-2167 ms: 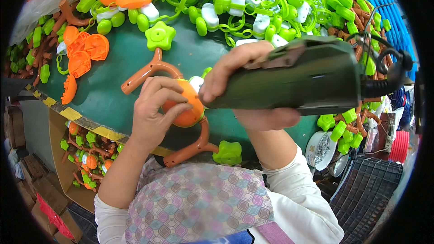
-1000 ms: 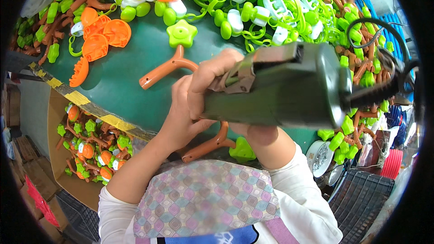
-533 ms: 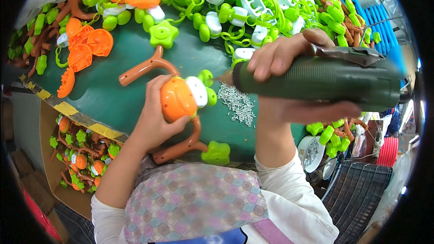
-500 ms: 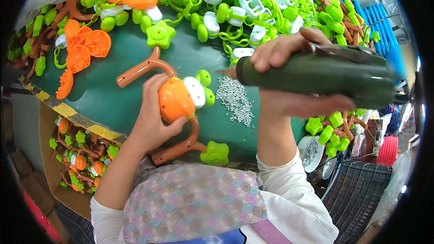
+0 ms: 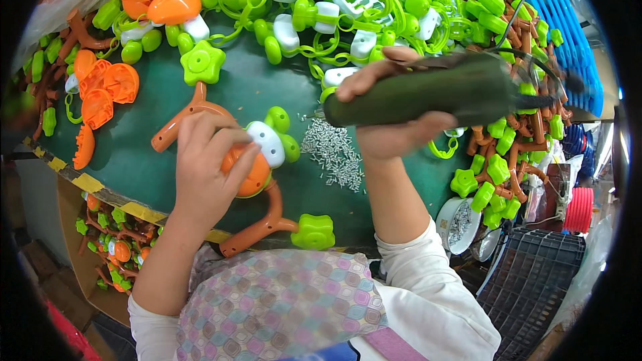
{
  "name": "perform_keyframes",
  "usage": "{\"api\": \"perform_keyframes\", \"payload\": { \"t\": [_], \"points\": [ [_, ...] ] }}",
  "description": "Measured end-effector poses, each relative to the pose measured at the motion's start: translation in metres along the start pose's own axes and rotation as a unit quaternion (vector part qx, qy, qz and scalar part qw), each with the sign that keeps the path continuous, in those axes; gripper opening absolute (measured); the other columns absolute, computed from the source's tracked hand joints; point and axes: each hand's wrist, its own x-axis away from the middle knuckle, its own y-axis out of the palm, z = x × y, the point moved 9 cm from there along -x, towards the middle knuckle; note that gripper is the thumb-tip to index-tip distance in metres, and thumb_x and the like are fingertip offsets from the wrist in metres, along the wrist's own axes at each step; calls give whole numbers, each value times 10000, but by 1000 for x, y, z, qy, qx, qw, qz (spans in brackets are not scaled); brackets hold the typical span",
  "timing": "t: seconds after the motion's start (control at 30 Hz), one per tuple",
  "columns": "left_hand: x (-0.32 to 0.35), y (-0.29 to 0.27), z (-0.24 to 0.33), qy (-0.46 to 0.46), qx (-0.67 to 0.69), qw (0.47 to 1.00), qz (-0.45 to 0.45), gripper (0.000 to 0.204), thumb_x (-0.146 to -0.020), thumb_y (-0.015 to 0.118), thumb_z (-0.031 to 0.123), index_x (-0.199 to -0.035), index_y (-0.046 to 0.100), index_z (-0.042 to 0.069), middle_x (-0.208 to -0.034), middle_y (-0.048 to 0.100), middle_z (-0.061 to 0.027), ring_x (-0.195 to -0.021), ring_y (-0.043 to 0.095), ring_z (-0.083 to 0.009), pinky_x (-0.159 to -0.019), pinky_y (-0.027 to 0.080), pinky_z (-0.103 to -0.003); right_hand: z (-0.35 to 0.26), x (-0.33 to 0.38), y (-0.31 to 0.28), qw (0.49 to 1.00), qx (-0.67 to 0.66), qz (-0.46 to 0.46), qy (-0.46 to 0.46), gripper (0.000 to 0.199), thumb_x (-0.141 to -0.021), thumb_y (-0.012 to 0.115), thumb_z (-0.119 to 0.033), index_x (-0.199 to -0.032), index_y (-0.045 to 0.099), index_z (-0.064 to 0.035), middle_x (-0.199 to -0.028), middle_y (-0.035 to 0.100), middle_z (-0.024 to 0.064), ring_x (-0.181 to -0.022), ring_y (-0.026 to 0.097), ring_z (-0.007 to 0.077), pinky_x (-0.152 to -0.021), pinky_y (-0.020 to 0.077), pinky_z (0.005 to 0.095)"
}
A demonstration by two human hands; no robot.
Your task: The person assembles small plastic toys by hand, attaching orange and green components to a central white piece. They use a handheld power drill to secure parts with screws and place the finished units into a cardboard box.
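Observation:
My right hand grips a dark green powered screwdriver, held nearly level and smeared by motion. Its front end is close to the far side of a heap of small silver screws. My left hand has its fingers bent over a toy's orange rounded shell, thumb toward the white piece. Joined to that shell are the white piece with two holes and green lobes. Brown forked branches extend from it, with a green star-shaped knob and another green knob at their ends.
Green and white parts pile up along the far side. Loose orange shells lie to the left on the green tabletop. A carton of toys stands below left. At right are a screw bowl and a black crate.
The screwdriver has moved left and nearer the screw heap. My left hand's fingers have shifted over the top of the orange shell. The view has shifted slightly.

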Motion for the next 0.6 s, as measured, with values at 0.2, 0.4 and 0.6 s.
{"api": "perform_keyframes", "payload": {
  "t": [0.2, 0.4, 0.6],
  "points": [
    [-31, 22, 25, 54, 24, 997, -45, 198, -728, 818, 117, -893, 711, 91, -874, 609, -30, -940, 549, -258, -866, 425, -396, -40, -5, 23, 995, -88, -31, -40, 1084, -775, 317, -972, -1311, 526, -54, -811, 589, 72, -647, 588, 205, -625, 520, 366],
    [-25, 16, 26, 48, 9, 997, -68, 159, -746, 804, 91, -876, 712, 79, -870, 587, -38, -953, 539, -262, -899, 423, -396, -39, 0, 37, 992, -113, -44, -29, 1091, -786, 324, -962, -1355, 495, -47, -819, 600, 72, -664, 606, 207, -648, 527, 373],
    [-15, -14, 22, 38, -48, 998, -10, 137, -717, 807, 82, -814, 710, 89, -835, 601, -22, -901, 558, -260, -851, 426, -405, -27, 1, 77, 980, -151, -130, -12, 1177, -748, 374, -973, -1379, 458, 17, -850, 626, 122, -715, 652, 243, -688, 554, 404]
  ]
}}
